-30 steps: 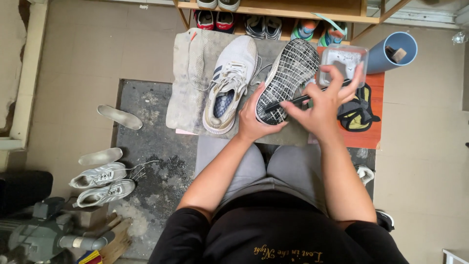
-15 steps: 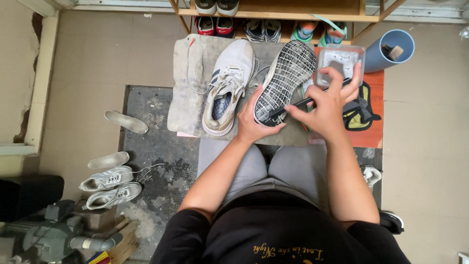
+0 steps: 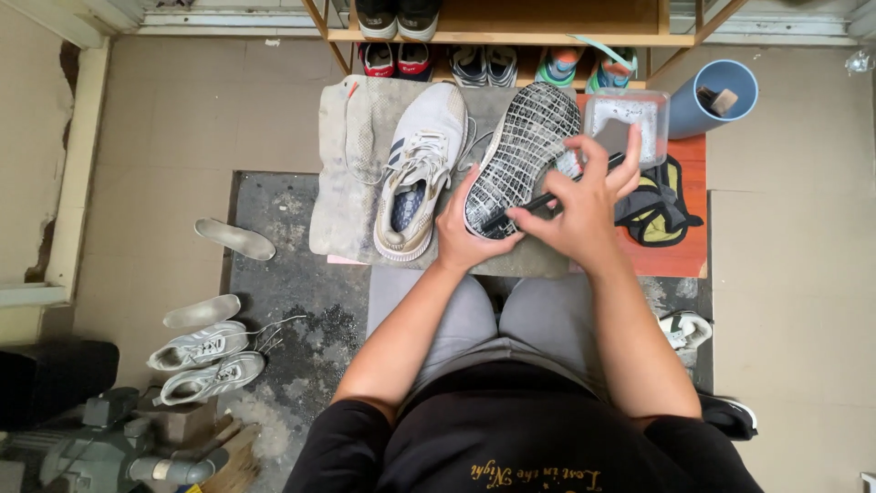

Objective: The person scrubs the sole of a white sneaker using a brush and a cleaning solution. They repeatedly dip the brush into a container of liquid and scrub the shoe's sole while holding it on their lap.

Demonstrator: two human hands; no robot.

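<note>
A sneaker lies sole up on a grey cloth, its black-and-white gridded sole facing me. My left hand grips its heel end. My right hand holds a thin dark brush laid across the sole. A second white sneaker lies upright on the cloth to the left. Just beyond my right hand sits a clear plastic tub with whitish contents.
A wooden shoe rack with several pairs stands at the far side. A blue cylinder and a black-yellow bag are at the right. Loose insoles, a pair of white sneakers and a grey machine lie left.
My right hand has shifted slightly along the sole with the brush. My left hand keeps its grip on the heel. The view has tilted a little.
</note>
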